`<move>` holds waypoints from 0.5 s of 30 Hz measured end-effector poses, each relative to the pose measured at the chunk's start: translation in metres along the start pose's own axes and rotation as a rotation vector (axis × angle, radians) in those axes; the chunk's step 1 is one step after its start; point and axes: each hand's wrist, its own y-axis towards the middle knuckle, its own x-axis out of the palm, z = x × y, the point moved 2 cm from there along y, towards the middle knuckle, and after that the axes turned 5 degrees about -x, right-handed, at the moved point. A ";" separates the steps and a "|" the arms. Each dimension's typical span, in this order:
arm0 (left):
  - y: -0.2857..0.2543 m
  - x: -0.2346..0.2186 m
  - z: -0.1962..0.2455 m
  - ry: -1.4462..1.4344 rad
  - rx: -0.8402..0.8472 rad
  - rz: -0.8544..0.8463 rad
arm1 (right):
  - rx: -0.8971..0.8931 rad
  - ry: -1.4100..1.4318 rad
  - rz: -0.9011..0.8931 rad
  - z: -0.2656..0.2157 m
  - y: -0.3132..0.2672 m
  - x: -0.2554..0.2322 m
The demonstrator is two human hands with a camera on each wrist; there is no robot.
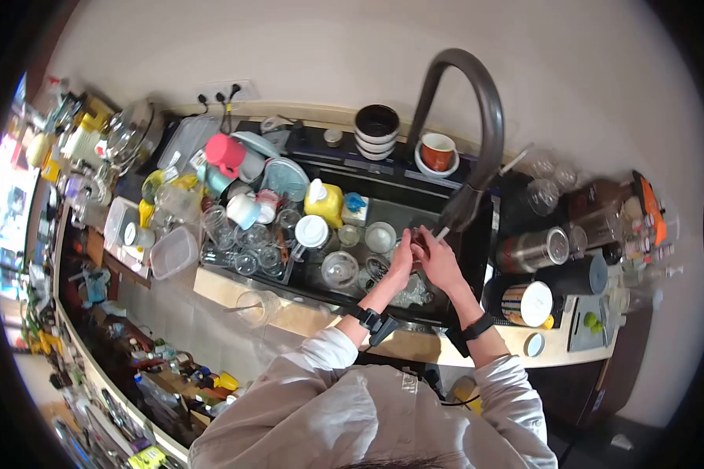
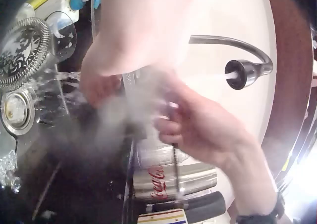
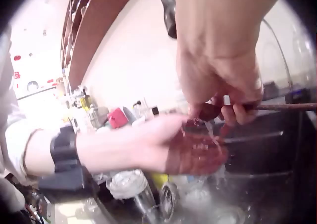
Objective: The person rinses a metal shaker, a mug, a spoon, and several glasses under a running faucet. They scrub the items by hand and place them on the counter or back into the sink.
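Observation:
Both hands are close together under the black tap [image 1: 465, 205], over the sink. My right hand [image 3: 220, 68] holds a slender reddish-brown utensil [image 3: 282, 106] by its stick-like handle, its wider dark part half hidden by the fingers; I cannot tell its kind. Just below, my left hand [image 3: 195, 152] is wet, palm turned up and fingers loosely extended. In the left wrist view, water [image 2: 210, 76] streams from the tap onto the hands. Glass dishes [image 1: 339, 269] and a small white bowl [image 1: 381, 237] lie in the sink beside the left hand.
Crowded glassware [image 1: 246, 262] and a yellow pump bottle [image 1: 324, 203] stand left of the sink. Stacked bowls [image 1: 376, 133] and an orange cup [image 1: 437, 152] are behind it. On the right counter stand a steel tumbler [image 1: 533, 248] and a striped cup [image 1: 527, 303].

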 end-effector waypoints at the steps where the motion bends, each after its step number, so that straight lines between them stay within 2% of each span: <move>1: -0.002 -0.001 0.002 -0.063 -0.043 -0.015 | 0.008 -0.029 -0.005 0.004 0.002 0.004; 3: 0.008 0.000 -0.006 0.023 0.006 0.006 | 0.013 -0.030 -0.069 0.008 0.006 0.005; 5: 0.015 0.005 -0.010 0.168 0.052 0.042 | -0.016 -0.035 0.004 0.018 0.005 0.008; 8: 0.031 0.010 -0.020 0.211 0.163 0.138 | 0.086 0.059 0.073 0.044 0.001 0.012; 9: 0.030 0.012 -0.017 0.224 0.113 0.196 | 0.110 0.071 0.074 0.047 0.001 0.012; 11: 0.062 0.005 -0.047 0.128 0.149 0.252 | 0.089 0.097 0.087 0.041 -0.005 0.005; 15: 0.048 0.008 -0.038 0.147 0.052 0.319 | 0.075 0.047 0.076 0.040 -0.011 0.004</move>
